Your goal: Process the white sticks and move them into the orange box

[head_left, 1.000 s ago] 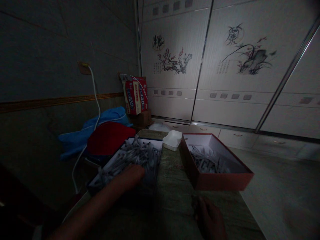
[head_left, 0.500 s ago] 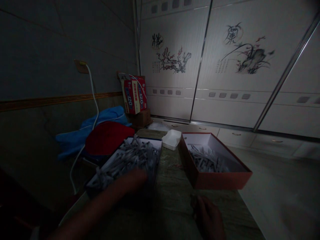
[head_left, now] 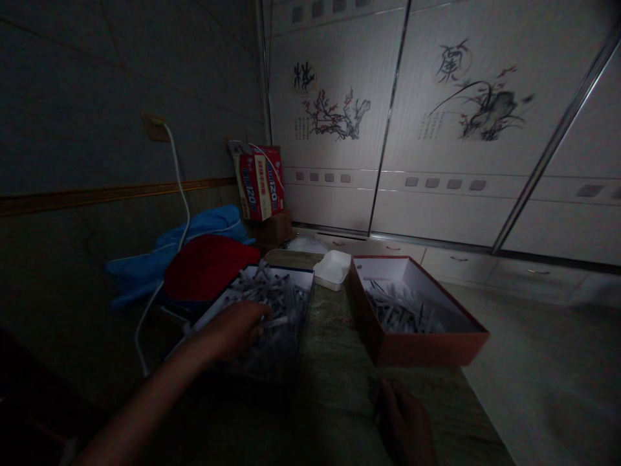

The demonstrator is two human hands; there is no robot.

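Grey tubes (head_left: 286, 304) lie under the left grip (head_left: 237, 327).

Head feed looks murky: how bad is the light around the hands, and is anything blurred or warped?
Head view: foreground very dim, right hand nearly lost in shadow on the table; left hand in the left box slightly blurred; wardrobe doors brightest; wide lens slants the right door rail.

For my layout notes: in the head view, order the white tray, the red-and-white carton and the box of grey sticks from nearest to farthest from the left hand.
1. Box of grey sticks: left hand reaches into it.
2. White tray: beyond that box.
3. Red-and-white carton: by the wall.
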